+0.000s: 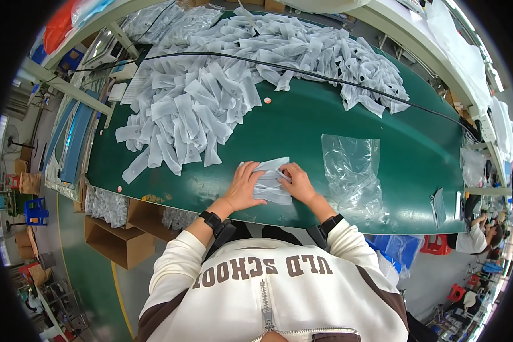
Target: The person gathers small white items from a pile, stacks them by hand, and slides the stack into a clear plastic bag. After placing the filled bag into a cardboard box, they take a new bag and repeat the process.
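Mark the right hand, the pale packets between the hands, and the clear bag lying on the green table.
Right hand [300,184], head view: back of the hand.
Pale packets [275,195], head view: near part.
Clear bag [353,174], head view: middle.

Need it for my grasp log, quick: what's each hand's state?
Left hand: open, spread on the pale packets.
Right hand: bent, at the packets' right side; grip cannot be told.

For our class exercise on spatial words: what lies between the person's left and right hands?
Pale, overlapping packets lie between the left hand and the right hand, on the green tabletop; the head view shows this.
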Tool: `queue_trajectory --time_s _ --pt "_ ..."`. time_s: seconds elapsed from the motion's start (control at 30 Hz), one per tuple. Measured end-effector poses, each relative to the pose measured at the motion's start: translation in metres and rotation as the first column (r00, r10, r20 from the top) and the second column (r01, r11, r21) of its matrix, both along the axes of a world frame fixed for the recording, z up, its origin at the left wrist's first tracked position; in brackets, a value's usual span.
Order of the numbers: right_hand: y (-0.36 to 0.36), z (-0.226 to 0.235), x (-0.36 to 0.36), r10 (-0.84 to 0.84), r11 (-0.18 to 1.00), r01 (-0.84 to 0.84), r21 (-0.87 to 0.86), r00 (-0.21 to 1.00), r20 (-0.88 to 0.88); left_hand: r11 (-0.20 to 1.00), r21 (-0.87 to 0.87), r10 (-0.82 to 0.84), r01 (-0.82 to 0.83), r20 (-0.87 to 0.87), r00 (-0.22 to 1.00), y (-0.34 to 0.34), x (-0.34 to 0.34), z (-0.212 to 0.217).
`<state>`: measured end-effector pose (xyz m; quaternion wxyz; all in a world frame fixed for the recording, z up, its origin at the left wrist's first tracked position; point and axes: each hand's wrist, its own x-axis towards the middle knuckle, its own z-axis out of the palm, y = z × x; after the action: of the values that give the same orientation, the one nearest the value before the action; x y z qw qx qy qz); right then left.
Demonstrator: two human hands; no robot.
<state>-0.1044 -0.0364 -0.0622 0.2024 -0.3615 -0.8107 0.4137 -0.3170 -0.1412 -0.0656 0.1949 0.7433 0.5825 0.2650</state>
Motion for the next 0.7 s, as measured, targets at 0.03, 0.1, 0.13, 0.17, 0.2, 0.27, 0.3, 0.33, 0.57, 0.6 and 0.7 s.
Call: queue_trajectory --time_s 0.03,0.1,0.13,0.17,0.2,0.27,0.3,0.33,0.57,0.6,0.7 --pt "-0.001 -0.004 0.001 0.032 0.999 -0.031 0.042 0.999 -0.024 1.000 -0.001 -0.007 0.007 -0.008 1.000 0.000 -0.001 0.000" --pt "0.000 -0.007 0.001 0.098 0.987 -0.089 0.133 0.993 -0.067 1.000 0.000 -0.011 0.011 -0.018 1.000 0.002 0.000 0.000" --pt "-0.001 -0.009 0.002 0.097 0.987 -0.088 0.133 0.993 -0.066 1.000 0.000 -0.014 0.014 -0.029 0.999 0.002 0.000 0.000" --pt "-0.004 -0.010 0.003 0.095 0.979 -0.086 0.182 0.995 -0.041 1.000 0.001 -0.017 0.017 -0.040 0.999 0.003 0.001 0.000" --pt "-0.006 -0.012 0.004 0.091 0.969 -0.085 0.231 0.996 -0.016 1.000 0.001 -0.019 0.019 -0.039 0.999 0.005 0.001 0.000" --pt "-0.008 -0.010 0.003 0.092 0.956 -0.090 0.278 0.996 0.007 1.000 -0.021 -0.022 0.021 -0.056 0.998 0.004 0.000 -0.005" --pt "-0.005 -0.004 0.001 0.103 0.936 -0.122 0.331 0.992 0.073 0.999 -0.030 -0.023 0.021 -0.067 0.997 0.005 -0.002 -0.007" --pt "-0.002 0.003 0.000 0.108 0.912 -0.155 0.381 0.984 0.140 0.999 -0.030 -0.020 0.018 -0.071 0.997 0.005 -0.004 -0.009" --pt "-0.018 0.029 -0.031 0.215 0.828 -0.335 0.450 0.930 0.297 0.996 0.051 -0.075 0.068 0.146 0.986 0.008 -0.002 -0.013" --pt "-0.018 0.015 -0.024 0.272 0.838 -0.413 0.357 0.883 0.383 0.992 0.066 -0.119 0.110 0.157 0.980 0.009 0.000 -0.011" --pt "-0.025 0.004 -0.022 0.261 0.848 -0.379 0.370 0.907 0.331 0.989 0.146 -0.036 0.010 0.174 0.984 -0.006 0.004 -0.005"
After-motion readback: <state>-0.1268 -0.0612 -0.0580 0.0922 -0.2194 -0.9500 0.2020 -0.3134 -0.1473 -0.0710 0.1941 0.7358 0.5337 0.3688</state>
